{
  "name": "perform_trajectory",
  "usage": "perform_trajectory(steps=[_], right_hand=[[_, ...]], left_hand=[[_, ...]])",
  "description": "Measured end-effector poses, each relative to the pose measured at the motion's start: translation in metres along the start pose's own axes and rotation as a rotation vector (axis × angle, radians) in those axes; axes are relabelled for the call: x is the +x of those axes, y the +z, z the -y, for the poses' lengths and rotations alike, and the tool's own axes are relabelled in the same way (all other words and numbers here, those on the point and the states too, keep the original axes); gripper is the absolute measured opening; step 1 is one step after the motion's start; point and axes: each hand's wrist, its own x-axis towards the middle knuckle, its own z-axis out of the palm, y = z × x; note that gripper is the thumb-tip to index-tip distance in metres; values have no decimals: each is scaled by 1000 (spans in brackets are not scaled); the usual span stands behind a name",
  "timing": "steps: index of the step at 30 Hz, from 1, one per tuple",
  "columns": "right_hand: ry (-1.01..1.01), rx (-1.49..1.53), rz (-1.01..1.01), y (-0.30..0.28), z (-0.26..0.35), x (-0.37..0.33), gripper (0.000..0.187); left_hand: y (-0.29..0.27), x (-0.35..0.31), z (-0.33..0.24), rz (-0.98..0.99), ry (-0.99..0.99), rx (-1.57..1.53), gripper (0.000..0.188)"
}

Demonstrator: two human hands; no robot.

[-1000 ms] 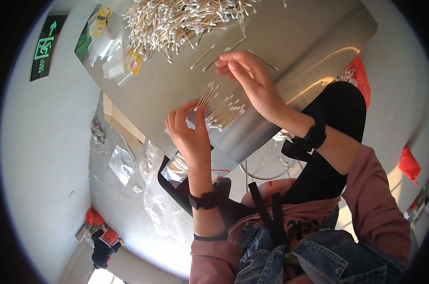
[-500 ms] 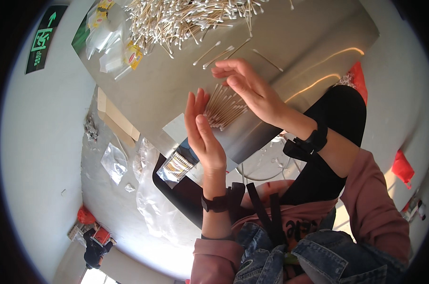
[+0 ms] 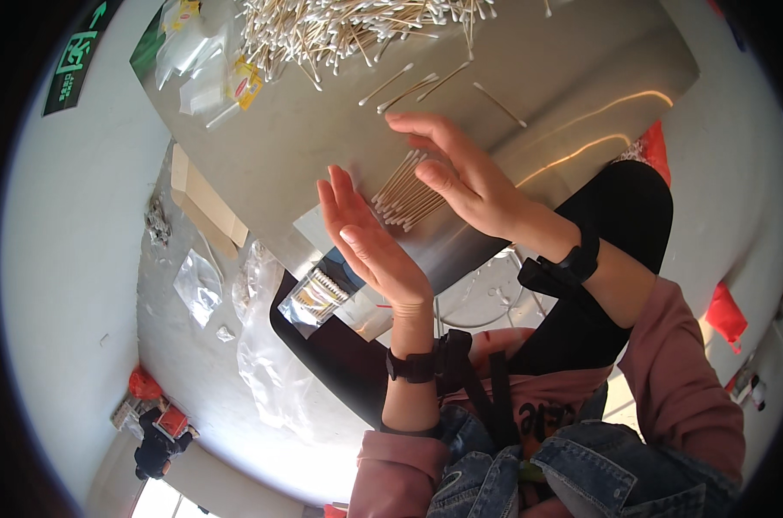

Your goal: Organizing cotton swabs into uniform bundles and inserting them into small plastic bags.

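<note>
Flanking thin wood swabs (image 3: pixel 403 195) on shiny metal tbl (image 3: pixel 573 78) w/ hands (image 3: pixel 377 249) (image 3: pixel 478 186).

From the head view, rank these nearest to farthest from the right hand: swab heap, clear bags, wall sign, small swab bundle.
From the right hand:
1. Small swab bundle: just left, near the thumb.
2. Swab heap: far side of the table.
3. Clear bags: farther left.
4. Wall sign: far left, beyond the table.

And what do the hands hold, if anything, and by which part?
Nothing seems held; the cotton swabs lie between the left hand and right hand.
</note>
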Motion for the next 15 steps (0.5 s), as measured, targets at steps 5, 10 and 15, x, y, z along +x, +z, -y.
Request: perform_trajectory(steps=[5, 10, 15], right_hand=[[11, 277, -151, 16, -1, -5, 59], [8, 318, -234, 19, 2, -3, 60], [-6, 255, -293, 2, 4, 1, 55]], left_hand=[[9, -3, 7, 36, 56, 24, 70], [9, -3, 2, -103, 35, 72, 50], [-20, 19, -14, 124, 85, 797, 8]])
